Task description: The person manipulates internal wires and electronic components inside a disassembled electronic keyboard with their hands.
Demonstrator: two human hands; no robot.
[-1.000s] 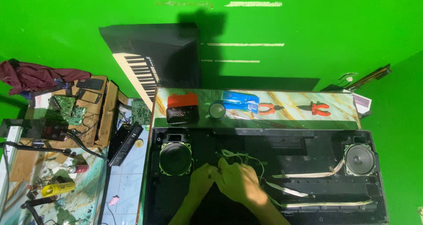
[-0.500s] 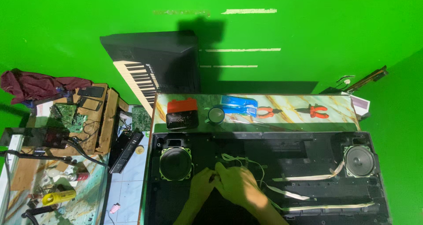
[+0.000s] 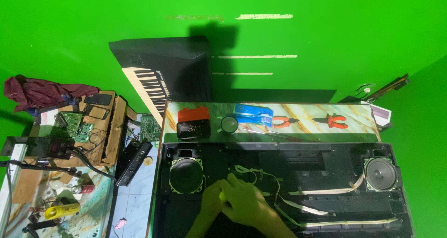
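An opened black keyboard casing (image 3: 326, 173) lies on the table, with a round speaker at its left (image 3: 186, 175) and another at its right (image 3: 380, 173). White wires and flat ribbon cables (image 3: 307, 205) run across its inside. My left hand (image 3: 212, 205) and my right hand (image 3: 247, 203) meet low in the middle of the casing, closed together on a small yellow-green tool handle (image 3: 223, 197) that points down into it. My right hand covers most of the handle.
Behind the casing lie a red and black case (image 3: 193, 122), a round tape roll (image 3: 228, 124), a blue packet (image 3: 253, 114) and two orange pliers (image 3: 333, 120). A second keyboard (image 3: 163, 72) leans on the green wall. Circuit boards and clutter (image 3: 74, 126) fill the left.
The camera view has shifted slightly. My hands have stayed at the same spot in the casing, with the yellow-green handle now showing between them.
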